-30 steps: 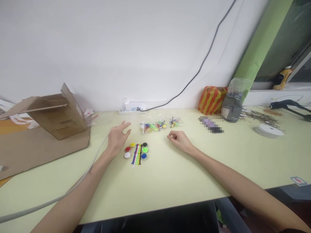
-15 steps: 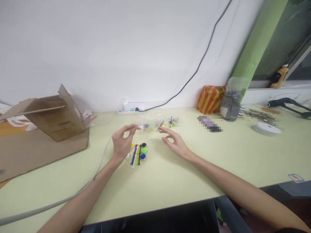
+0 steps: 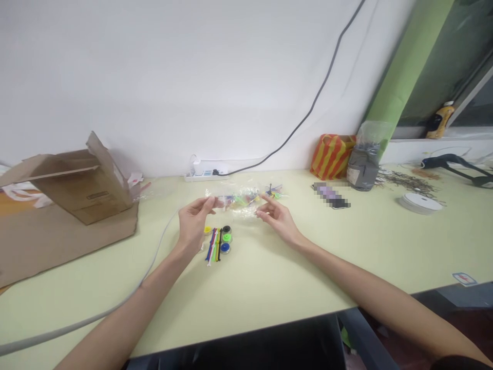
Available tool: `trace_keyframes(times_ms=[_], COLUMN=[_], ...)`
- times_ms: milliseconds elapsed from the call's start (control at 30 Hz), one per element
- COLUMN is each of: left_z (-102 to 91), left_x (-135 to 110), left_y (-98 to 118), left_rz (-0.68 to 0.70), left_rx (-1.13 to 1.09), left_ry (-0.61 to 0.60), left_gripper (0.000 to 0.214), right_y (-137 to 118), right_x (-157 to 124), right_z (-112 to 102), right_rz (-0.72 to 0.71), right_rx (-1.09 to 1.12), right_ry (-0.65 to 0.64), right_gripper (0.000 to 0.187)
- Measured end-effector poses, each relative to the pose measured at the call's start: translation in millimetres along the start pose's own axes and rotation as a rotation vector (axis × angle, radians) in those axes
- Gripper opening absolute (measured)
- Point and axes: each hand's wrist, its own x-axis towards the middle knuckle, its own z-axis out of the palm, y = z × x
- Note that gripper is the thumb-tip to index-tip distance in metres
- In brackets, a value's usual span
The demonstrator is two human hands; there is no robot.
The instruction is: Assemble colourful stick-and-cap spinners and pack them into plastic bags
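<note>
A clear plastic bag of small coloured parts (image 3: 238,201) is lifted a little above the pale green table (image 3: 269,277). My left hand (image 3: 194,223) pinches its left end and my right hand (image 3: 278,220) pinches its right end. Below the bag, on the table, lie several coloured round caps and a bundle of thin coloured sticks (image 3: 217,242). Another small bag of coloured parts (image 3: 274,192) lies just behind my right hand.
A torn cardboard box (image 3: 73,180) sits at the left on brown cardboard. A white power strip (image 3: 206,172) lies at the wall with a grey cable. At the right are a striped bag (image 3: 333,154), a grey jar (image 3: 361,167) and a white tape roll (image 3: 419,201).
My left hand reached to the bag and pinched it, and my right hand came in from the right. Both hands now hold the bag up off the table.
</note>
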Motion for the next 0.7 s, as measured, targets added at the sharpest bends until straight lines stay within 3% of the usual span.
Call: trace_keyframes(times_ms=[167, 300, 600, 700], left_z=[0.0, -1.4, -5.7, -6.8], left_x=[0, 0, 3, 3], left_y=[0, -2, -8, -7], left_rz=[-0.080, -0.126, -0.136, -0.120], left_rx=[-0.039, 0.004, 0.120, 0.175], left_ry=[-0.019, -0.004, -0.002, -0.009], left_gripper=[0.028, 0.029, 0.032, 0.032], right_y=[-2, -7, -15, -16], right_x=[1, 1, -3, -2], right_z=[-2, -4, -5, -8], right_rz=[0.079, 0.076, 0.151, 0.146], right_rx=[0.131, 0.112, 0.307, 0.360], right_ry=[0.097, 0.131, 0.041, -0.052], right_gripper=[0.037, 0.037, 0.045, 0.037])
